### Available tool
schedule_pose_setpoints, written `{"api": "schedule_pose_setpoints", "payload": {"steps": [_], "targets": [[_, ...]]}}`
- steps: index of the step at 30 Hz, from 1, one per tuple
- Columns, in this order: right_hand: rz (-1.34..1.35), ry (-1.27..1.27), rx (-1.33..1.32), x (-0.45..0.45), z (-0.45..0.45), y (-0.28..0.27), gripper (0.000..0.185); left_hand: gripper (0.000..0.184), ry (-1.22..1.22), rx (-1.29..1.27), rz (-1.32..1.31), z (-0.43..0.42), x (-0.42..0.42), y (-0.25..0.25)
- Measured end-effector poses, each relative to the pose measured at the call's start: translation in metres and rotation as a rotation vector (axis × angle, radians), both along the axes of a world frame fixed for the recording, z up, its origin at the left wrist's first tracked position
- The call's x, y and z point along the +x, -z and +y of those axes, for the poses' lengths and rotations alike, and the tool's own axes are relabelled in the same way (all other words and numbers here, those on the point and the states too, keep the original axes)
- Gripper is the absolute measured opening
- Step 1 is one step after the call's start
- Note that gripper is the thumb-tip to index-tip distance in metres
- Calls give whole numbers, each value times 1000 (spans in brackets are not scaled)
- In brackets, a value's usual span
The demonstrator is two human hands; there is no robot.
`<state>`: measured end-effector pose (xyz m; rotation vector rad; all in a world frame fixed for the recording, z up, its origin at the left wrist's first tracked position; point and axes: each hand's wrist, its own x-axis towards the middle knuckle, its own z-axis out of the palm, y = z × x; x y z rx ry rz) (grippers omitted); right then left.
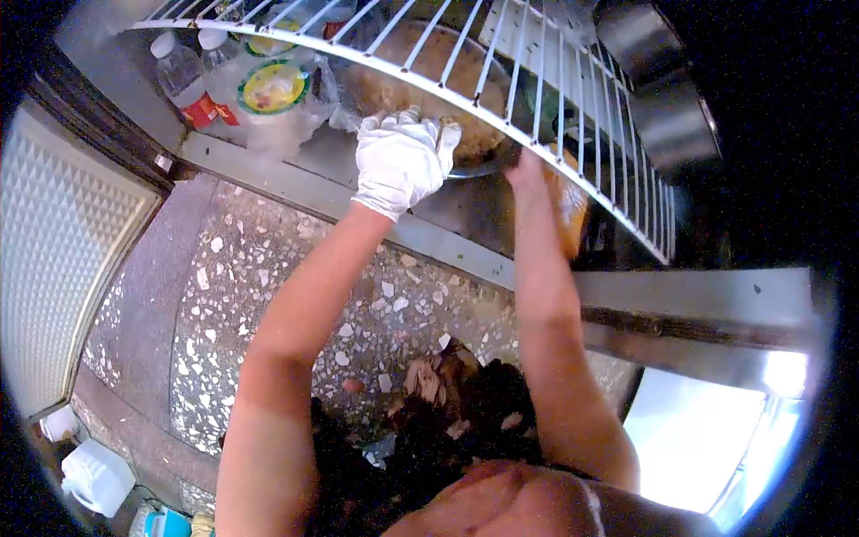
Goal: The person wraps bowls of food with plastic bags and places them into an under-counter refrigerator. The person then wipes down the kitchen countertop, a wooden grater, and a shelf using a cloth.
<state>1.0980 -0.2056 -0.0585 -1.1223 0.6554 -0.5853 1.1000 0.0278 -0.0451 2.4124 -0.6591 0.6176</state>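
Observation:
A wide clear bowl (488, 167) filled with a light brown, crumbly-looking food (479, 139) stands on the fridge's lower level, partly covered by the white wire shelf (429, 82). My left hand (400, 164), in a white glove, is closed at the bowl's near rim, with fingertips over the food and the thumb toward the right. At the bowl's right side is my bare right hand (526, 168), against the rim; most of its fingers are hidden by the bowl and shelf wires. An orange-yellow package (569, 201) lies just right of that wrist.
Left of the bowl are plastic bottles (177, 67) with white caps and a tub with a yellow-green label (274, 87). Metal pots (658, 98) sit at upper right. The open fridge door (76, 224) is at left, near a white jug (98, 477) on the speckled floor (242, 286).

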Motion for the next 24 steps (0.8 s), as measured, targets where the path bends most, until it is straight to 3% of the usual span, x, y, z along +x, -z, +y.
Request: {"api": "schedule_pose_setpoints", "payload": {"steps": [6, 13, 15, 16, 17, 18, 21, 24], "targets": [[-337, -278, 366, 23, 25, 0, 40, 40, 42, 77, 168, 2, 1, -14], [-503, -382, 440, 9, 34, 18, 44, 41, 33, -6, 59, 2, 2, -9], [-361, -197, 287, 14, 5, 52, 46, 49, 19, -53, 38, 4, 3, -4], [-235, -87, 246, 0, 25, 36, 48, 52, 10, -116, -83, 3, 4, 2], [-31, 73, 161, -16, 35, 31, 40, 57, 3, -178, -204, 3, 5, 9], [74, 236, 151, -25, 29, 43, 30, 62, 79, -219, -155, 9, 3, 7], [230, -16, -68, -72, 51, 34, 16, 74, 203, -192, -108, 28, -9, 6], [255, -377, -297, -115, 125, -31, 12, 74, 354, -116, -121, 50, -25, 13]]}}
